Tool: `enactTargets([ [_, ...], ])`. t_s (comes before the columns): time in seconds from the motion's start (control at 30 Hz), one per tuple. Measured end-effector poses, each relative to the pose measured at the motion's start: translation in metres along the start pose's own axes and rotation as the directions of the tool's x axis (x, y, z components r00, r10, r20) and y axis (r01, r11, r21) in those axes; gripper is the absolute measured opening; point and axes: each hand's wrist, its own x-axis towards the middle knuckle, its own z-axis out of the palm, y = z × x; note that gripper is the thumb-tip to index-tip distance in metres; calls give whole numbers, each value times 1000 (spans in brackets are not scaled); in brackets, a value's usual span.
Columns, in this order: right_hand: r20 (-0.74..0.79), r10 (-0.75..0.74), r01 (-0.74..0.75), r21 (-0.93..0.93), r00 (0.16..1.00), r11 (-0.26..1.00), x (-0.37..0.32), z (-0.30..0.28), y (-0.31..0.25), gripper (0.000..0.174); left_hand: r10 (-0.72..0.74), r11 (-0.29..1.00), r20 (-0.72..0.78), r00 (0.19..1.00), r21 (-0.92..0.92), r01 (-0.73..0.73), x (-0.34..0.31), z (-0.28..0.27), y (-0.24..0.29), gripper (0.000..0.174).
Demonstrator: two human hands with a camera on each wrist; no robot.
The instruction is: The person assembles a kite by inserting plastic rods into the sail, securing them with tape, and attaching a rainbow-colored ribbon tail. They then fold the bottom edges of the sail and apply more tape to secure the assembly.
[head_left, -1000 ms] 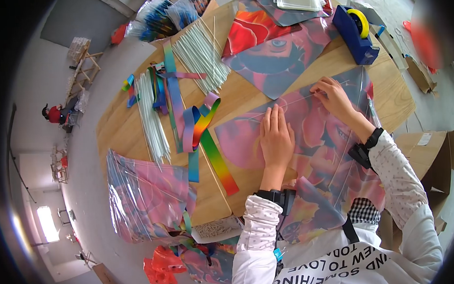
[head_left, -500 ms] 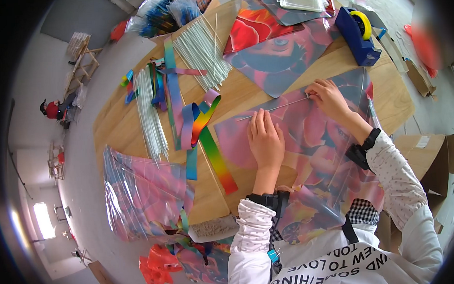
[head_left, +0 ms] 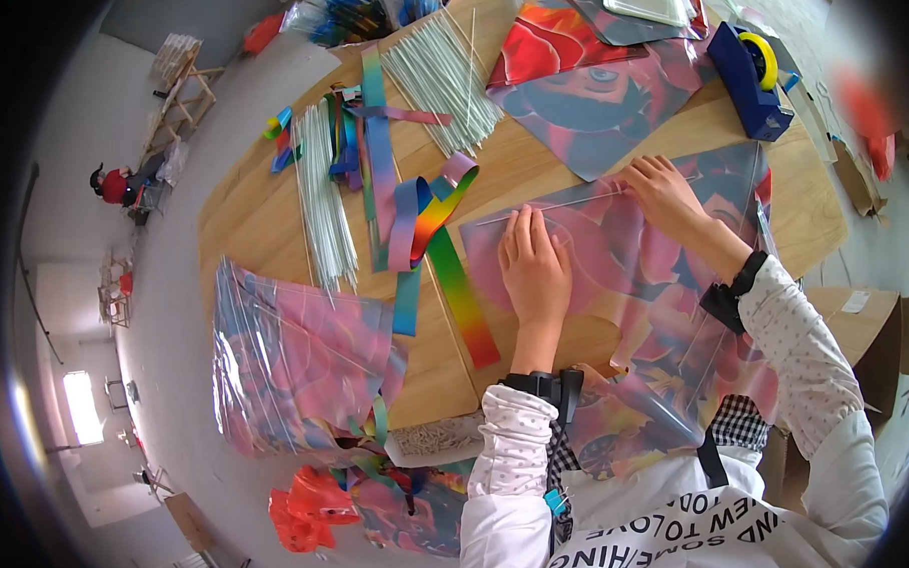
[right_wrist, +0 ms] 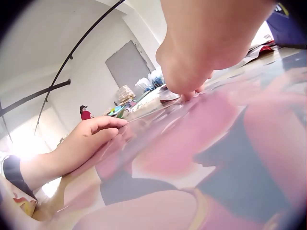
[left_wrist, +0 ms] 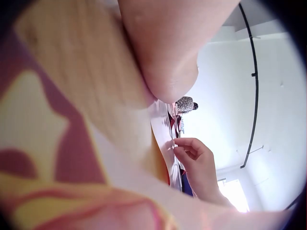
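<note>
A thin white rod (head_left: 582, 200) lies along the far edge of a printed, glossy pink-and-blue sheet (head_left: 599, 254) on the table. My left hand (head_left: 536, 281) rests flat on the sheet, its fingers straight and their tips at the rod. The rod's left end shows past those fingertips, close to the sheet's left corner. Farther right, my right hand (head_left: 667, 204) pinches the rod between thumb and forefinger. In the left wrist view, the right hand (left_wrist: 199, 167) shows this pinch from the side. The right wrist view has the left hand (right_wrist: 81, 143) low over the sheet.
Bundles of white rods (head_left: 327, 203) and rainbow ribbons (head_left: 457, 294) lie on the left. A blue tape dispenser (head_left: 753, 83) stands at the far right. More printed sheets lie at the back (head_left: 589, 109) and near left (head_left: 297, 360). A seated person (head_left: 116, 186) is across the room.
The rod has slid left along the sheet's edge, its left end now nearer the corner. Both hands have shifted left over the sheet. The head view has swung slightly.
</note>
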Motion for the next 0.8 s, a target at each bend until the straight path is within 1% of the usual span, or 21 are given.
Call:
enactTargets([
  [0.1,126,-16,22,-44,992,999,3,-5,3,33,-2,1000,2,1000,-6,2,0,-1,0,39],
  [0.2,123,-48,55,-54,991,997,5,-7,3,31,-1,1000,1,1000,-9,1,0,0,0,38],
  [0.23,141,18,-23,34,990,999,5,-9,1,28,-1,1000,1,1000,-10,1,0,0,0,38],
  [0.3,194,144,-183,206,970,961,2,-10,-3,22,0,1000,-4,1000,-9,0,0,1,0,38],
  [0.4,173,85,-125,235,981,964,-1,-13,-4,14,0,1000,-10,1000,-6,0,0,0,2,37],
  [0.5,125,59,-84,202,990,976,-4,-12,-8,12,6,1000,-14,1000,-13,-6,1,-3,2,36],
  [0.6,111,80,-106,253,991,962,-3,-11,-5,9,21,1000,-28,999,-17,-22,0,0,0,35],
  [0.7,112,163,-193,348,980,918,-2,-10,-5,7,28,999,-31,999,-15,-28,0,0,-1,35],
  [0.8,87,147,-167,307,985,937,-2,-11,-3,8,31,999,-37,999,-9,-31,1,0,0,34],
])
